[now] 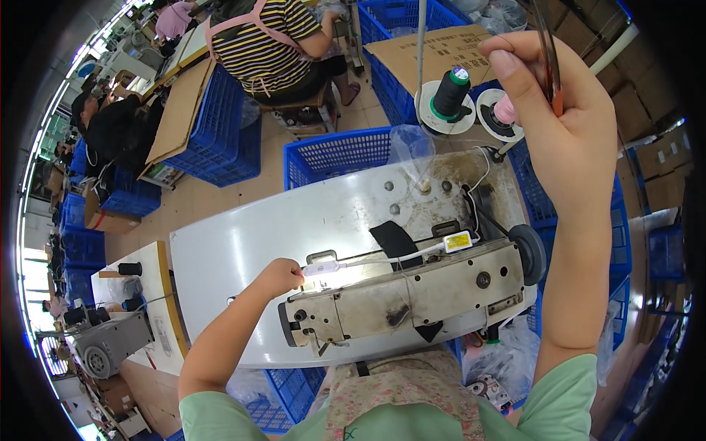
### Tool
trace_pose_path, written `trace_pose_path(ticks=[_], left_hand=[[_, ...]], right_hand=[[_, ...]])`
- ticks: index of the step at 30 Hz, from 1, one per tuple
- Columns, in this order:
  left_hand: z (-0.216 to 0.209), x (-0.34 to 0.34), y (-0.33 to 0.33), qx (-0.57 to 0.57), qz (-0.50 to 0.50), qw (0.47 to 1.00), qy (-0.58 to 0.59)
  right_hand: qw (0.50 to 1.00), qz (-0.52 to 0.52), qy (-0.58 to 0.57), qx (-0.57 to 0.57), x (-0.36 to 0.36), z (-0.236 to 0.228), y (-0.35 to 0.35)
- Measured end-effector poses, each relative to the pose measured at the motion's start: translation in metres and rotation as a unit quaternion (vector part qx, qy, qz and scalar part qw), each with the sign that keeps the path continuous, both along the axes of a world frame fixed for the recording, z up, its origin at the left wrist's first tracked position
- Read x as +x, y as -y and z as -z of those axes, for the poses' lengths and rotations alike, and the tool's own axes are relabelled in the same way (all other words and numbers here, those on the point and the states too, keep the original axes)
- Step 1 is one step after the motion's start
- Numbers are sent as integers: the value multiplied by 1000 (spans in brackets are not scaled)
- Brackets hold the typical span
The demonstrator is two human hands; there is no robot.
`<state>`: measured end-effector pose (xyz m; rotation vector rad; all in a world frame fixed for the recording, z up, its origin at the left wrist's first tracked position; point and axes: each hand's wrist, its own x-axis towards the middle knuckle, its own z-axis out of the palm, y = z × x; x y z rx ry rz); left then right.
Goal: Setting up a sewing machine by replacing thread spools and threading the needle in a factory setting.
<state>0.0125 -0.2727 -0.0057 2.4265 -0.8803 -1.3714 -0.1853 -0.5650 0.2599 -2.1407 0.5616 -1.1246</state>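
Observation:
A pale, oil-stained sewing machine stretches across the white table in front of me. A small lit lamp on a white cable shines at its left end. Beside that lamp, my left hand is closed in a pinch at the needle end; what its fingertips hold is hidden. My right hand is raised high at the upper right, near the thread spools. Slim dark metal tweezers with an orange part lie gripped in it. Its thumb and forefinger are bent close together, and I cannot tell whether thread runs between them.
A black thread spool and a pink thread spool stand on white discs behind the machine. The handwheel sits at its right end. A blue crate borders the table's far edge. Beyond it, a person in a striped shirt sits.

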Motion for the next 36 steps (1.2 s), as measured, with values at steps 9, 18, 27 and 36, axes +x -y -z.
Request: trace_pose_path(ticks=[9,18,27,36], left_hand=[[18,11,3,-62,-145,980,-121],[21,26,23,-31,-128,985,-115],[23,25,99,-82,41,996,19],[-62,-44,166,-214,115,965,-96]], right_hand=[[999,-4,-40,-35,-2,6,1],[999,-20,-36,-28,-2,7,4],[991,83,-4,-104,-13,6,21],[970,93,178,-136,10,-12,27]])
